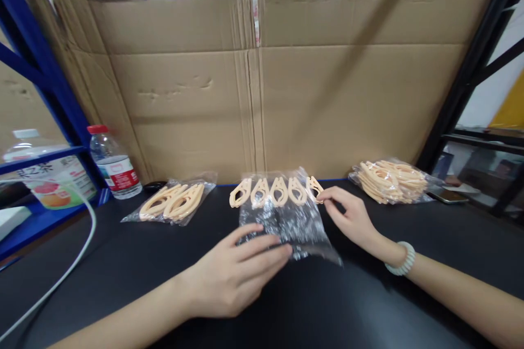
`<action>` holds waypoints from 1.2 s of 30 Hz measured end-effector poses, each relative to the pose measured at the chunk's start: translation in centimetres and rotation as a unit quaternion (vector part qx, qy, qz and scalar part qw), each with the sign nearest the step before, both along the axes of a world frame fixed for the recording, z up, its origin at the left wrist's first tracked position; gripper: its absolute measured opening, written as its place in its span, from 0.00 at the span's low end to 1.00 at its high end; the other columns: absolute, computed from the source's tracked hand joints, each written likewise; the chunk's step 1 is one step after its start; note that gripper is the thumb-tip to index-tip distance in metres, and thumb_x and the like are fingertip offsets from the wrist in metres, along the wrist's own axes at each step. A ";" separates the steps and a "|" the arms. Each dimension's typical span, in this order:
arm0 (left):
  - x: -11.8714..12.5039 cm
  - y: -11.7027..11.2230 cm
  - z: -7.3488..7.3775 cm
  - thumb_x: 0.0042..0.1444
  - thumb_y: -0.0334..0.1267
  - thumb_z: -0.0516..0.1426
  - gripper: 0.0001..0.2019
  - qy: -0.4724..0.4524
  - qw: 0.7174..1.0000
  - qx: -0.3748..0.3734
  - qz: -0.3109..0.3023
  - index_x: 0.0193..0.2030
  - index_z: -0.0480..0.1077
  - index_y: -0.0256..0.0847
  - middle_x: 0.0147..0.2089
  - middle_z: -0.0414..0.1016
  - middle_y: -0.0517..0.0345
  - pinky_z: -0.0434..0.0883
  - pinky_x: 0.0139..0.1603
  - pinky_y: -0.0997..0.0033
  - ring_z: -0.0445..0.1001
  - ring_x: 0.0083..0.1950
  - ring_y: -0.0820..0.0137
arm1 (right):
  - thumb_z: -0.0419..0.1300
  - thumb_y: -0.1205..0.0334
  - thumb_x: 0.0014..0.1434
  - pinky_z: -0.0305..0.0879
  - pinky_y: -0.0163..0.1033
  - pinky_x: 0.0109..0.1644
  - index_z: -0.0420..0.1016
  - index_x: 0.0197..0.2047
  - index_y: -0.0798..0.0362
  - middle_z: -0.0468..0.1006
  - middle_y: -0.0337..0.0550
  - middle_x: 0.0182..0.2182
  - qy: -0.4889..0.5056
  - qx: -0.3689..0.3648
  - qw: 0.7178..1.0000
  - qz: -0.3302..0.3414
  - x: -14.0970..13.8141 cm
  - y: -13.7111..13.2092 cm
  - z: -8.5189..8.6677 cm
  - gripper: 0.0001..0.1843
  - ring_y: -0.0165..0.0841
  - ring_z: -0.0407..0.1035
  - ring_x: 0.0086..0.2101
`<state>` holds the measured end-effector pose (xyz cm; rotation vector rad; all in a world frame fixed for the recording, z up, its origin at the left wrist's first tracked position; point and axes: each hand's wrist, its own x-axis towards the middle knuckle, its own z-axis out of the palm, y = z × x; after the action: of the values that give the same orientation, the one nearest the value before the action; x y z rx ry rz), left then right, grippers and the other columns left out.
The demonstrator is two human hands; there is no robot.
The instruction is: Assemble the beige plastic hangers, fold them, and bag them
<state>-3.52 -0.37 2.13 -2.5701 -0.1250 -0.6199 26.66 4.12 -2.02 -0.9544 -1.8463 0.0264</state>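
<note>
Several beige plastic clips with oval openings, such as the middle clip, stand in a row at the back of a clear plastic bag on the black table. The bag lies flat and crinkled, its open-looking edge toward me. My left hand rests over the bag's near left part, fingers stretched and slightly apart. At the right end of the row, my right hand pinches the edge of the last clip between thumb and fingers. Part of that clip is hidden behind the fingertips.
A bag with two clips lies at left, and a fuller bag of clips at right. A red-capped bottle stands back left. A phone is at far right. A cardboard wall closes the back; a white cable crosses the left.
</note>
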 end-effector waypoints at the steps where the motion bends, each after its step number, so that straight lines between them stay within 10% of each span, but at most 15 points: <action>1: 0.4 -0.5 -0.1 0.63 0.28 0.50 0.18 0.023 0.999 -0.025 -0.020 0.58 0.68 0.33 0.57 0.76 0.51 0.54 0.69 0.58 0.70 0.59 0.63 | 0.51 0.69 0.63 0.67 0.44 0.43 0.73 0.38 0.50 0.76 0.43 0.35 0.047 0.012 0.999 -0.019 0.1 -0.2 0.3 0.10 0.36 0.71 0.37; 5: 1.3 -1.6 -0.6 0.63 0.34 0.51 0.18 0.052 0.990 -0.119 -0.049 0.58 0.68 0.31 0.58 0.75 0.50 0.62 0.64 0.58 0.72 0.55 0.61 | 0.51 0.68 0.65 0.67 0.43 0.43 0.73 0.39 0.50 0.75 0.43 0.35 0.079 0.019 0.997 -0.011 -0.1 -1.4 1.5 0.09 0.36 0.70 0.38; 16: 2.2 -2.9 -1.1 0.65 0.35 0.52 0.13 0.047 0.986 -0.144 -0.073 0.50 0.72 0.33 0.52 0.79 0.52 0.73 0.48 0.62 0.77 0.44 0.64 | 0.54 0.48 0.66 0.47 0.59 0.68 0.59 0.67 0.49 0.54 0.53 0.68 -0.316 -0.167 0.926 0.124 -2.3 -4.0 1.6 0.29 0.47 0.47 0.67; 27: 2.3 -3.1 0.3 0.61 0.26 0.52 0.18 -0.025 0.945 -0.312 -0.091 0.58 0.65 0.38 0.47 0.80 0.48 0.76 0.46 0.65 0.77 0.44 0.64 | 0.54 0.46 0.66 0.42 0.61 0.69 0.57 0.69 0.46 0.51 0.52 0.69 -0.321 -0.196 0.914 0.151 -1.8 -3.3 1.2 0.32 0.48 0.42 0.68; 36: 2.1 -1.2 -2.2 0.56 0.29 0.58 0.17 -0.113 0.913 -0.390 0.030 0.53 0.66 0.39 0.48 0.74 0.50 0.71 0.50 0.62 0.71 0.48 0.64 | 0.51 0.53 0.69 0.51 0.53 0.68 0.62 0.65 0.51 0.59 0.51 0.66 -0.283 -0.126 0.939 0.150 -2.0 -2.8 1.3 0.24 0.40 0.50 0.66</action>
<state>-1.45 -1.60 -0.08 -3.2140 -0.6456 -0.9972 24.66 1.28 -0.69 -0.9018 -2.5611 0.1961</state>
